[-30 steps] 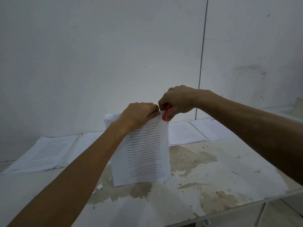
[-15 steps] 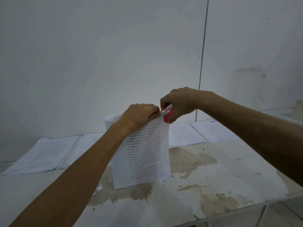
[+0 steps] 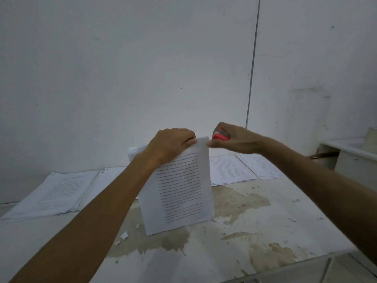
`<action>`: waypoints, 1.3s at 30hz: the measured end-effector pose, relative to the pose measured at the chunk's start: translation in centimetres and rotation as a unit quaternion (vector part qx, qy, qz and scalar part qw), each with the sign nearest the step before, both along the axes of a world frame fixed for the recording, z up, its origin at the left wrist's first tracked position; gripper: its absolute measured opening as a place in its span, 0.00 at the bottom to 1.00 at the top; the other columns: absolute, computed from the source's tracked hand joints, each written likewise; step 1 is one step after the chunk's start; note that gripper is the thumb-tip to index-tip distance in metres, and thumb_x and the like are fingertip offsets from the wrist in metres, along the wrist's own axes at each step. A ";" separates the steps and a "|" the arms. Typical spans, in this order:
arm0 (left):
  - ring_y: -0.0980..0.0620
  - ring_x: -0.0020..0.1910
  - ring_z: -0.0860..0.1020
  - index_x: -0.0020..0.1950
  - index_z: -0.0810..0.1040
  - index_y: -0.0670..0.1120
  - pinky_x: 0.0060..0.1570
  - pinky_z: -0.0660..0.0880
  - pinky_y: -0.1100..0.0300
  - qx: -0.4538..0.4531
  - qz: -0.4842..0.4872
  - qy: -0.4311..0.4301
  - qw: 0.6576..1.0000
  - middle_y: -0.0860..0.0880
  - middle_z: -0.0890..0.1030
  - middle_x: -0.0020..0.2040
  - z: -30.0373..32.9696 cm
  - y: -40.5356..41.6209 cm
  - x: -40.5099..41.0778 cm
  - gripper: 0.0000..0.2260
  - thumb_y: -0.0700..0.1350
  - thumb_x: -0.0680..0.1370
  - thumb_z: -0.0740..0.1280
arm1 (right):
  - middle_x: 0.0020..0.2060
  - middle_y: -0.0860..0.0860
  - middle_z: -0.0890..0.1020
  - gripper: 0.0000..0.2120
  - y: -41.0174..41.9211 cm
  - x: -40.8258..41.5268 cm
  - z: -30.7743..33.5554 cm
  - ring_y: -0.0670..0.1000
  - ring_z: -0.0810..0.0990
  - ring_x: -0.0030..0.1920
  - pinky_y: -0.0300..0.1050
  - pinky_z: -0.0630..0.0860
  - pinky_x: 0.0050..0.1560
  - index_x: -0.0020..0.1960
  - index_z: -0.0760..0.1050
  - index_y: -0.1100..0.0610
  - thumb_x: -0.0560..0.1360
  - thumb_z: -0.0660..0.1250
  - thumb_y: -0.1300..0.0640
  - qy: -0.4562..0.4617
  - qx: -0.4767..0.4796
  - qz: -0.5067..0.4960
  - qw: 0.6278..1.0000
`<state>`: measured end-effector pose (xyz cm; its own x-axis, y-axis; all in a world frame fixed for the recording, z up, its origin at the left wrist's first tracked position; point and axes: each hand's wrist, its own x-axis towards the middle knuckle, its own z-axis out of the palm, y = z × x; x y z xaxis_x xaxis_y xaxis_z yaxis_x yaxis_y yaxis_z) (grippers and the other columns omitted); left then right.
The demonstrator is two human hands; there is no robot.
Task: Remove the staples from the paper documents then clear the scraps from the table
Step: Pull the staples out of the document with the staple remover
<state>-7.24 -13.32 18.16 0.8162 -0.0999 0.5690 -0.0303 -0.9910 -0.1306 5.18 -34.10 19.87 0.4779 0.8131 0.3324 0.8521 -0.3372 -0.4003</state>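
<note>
At the middle of the frame my left hand (image 3: 171, 145) grips the top edge of a printed document (image 3: 179, 190), holding it upright with its bottom edge near the stained table (image 3: 255, 231). My right hand (image 3: 234, 140), just right of the top corner, clutches a red staple remover (image 3: 220, 135). Paper scraps (image 3: 124, 235) lie lower left of the document.

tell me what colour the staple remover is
Red, with a bit of metal showing; the staple remover is clearest in the head view.
</note>
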 end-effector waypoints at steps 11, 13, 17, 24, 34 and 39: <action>0.57 0.41 0.74 0.49 0.76 0.54 0.41 0.72 0.58 -0.058 -0.067 -0.064 0.994 0.58 0.77 0.44 2.9 0.2 -1.4 0.11 0.55 0.82 0.55 | 0.40 0.46 0.79 0.05 1.7 -3.3 -4.6 0.44 0.77 0.37 0.32 0.75 0.35 0.49 0.76 0.56 0.75 0.71 0.59 0.142 0.328 0.018 0.934; 0.57 0.42 0.73 0.50 0.78 0.54 0.42 0.71 0.57 -0.062 -0.082 -0.085 0.991 0.57 0.77 0.44 3.6 0.0 -1.7 0.12 0.55 0.82 0.56 | 0.40 0.44 0.79 0.04 1.7 -3.8 -4.1 0.42 0.78 0.37 0.33 0.76 0.36 0.47 0.76 0.54 0.75 0.71 0.59 0.160 0.352 0.025 0.922; 0.54 0.43 0.71 0.53 0.80 0.53 0.48 0.68 0.56 -0.069 -0.046 -0.222 0.972 0.53 0.75 0.45 4.1 -1.0 -1.9 0.12 0.58 0.78 0.64 | 0.39 0.40 0.81 0.04 2.0 -4.6 -3.1 0.44 0.81 0.41 0.38 0.82 0.42 0.46 0.76 0.50 0.75 0.71 0.57 0.170 0.406 0.020 0.897; 0.60 0.37 0.80 0.44 0.80 0.51 0.41 0.81 0.60 -0.281 -0.083 -0.241 0.925 0.58 0.81 0.37 1.9 -4.6 -2.4 0.11 0.58 0.73 0.71 | 0.38 0.46 0.82 0.04 2.3 -6.1 -1.9 0.52 0.83 0.40 0.46 0.84 0.40 0.44 0.77 0.52 0.74 0.72 0.56 0.163 0.466 0.015 0.869; 0.53 0.43 0.85 0.56 0.83 0.46 0.40 0.82 0.57 -0.511 -0.204 -0.196 0.812 0.52 0.85 0.47 -0.3 -6.3 -3.1 0.09 0.45 0.78 0.69 | 0.44 0.49 0.83 0.09 2.1 -6.9 -1.9 0.52 0.82 0.45 0.42 0.80 0.43 0.50 0.80 0.51 0.73 0.71 0.48 0.224 0.407 0.113 0.878; 0.52 0.47 0.84 0.59 0.82 0.44 0.43 0.82 0.57 -0.555 -0.215 -0.175 0.784 0.49 0.85 0.52 -0.7 -6.3 -3.4 0.15 0.50 0.78 0.65 | 0.43 0.48 0.83 0.05 2.6 -7.0 -2.1 0.48 0.82 0.43 0.41 0.80 0.43 0.49 0.81 0.52 0.76 0.71 0.51 0.236 0.410 0.104 0.875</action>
